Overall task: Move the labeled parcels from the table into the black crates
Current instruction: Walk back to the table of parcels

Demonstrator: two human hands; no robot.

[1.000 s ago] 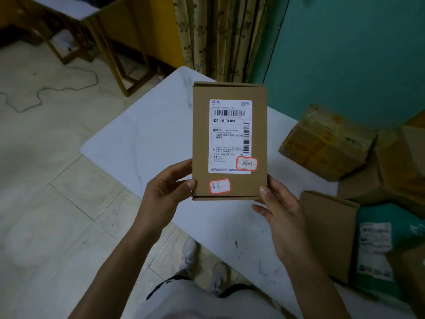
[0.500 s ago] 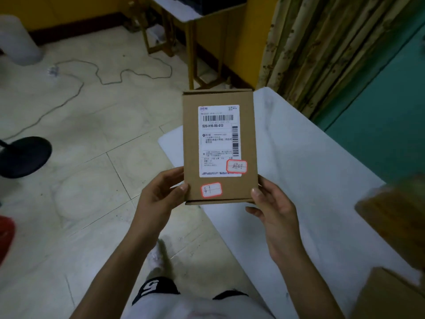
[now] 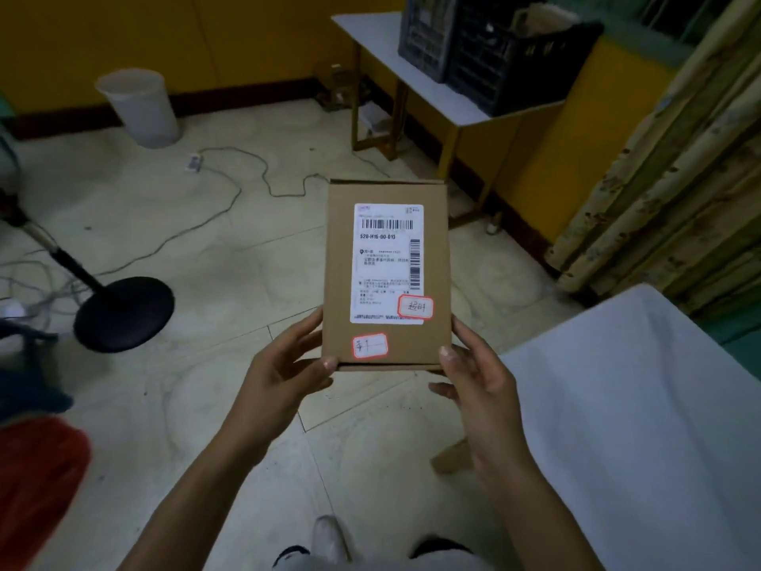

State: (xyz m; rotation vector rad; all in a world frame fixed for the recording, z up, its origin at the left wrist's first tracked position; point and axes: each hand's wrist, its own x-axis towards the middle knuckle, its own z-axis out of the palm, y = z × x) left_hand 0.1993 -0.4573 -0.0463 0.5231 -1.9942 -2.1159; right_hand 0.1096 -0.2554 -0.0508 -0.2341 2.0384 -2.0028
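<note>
Parcel (image 3: 385,274) in transit: carry step, black crates (image 3: 494,55) not yet reached.
Left hand (image 3: 284,377) and right hand (image 3: 477,377) each grip 1 lower corner. The parcel is held label-up, well short of the black crates. Next move: close that gap and lower it inside.

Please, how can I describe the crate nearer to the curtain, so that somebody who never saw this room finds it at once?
Against the yellow wall stands a small white-topped table. Two slatted plastic crates sit side by side on it; take the black crate on the side of the patterned curtain. The neighbouring crate looks greyer; the black one has something brown rising above its rim.
</note>
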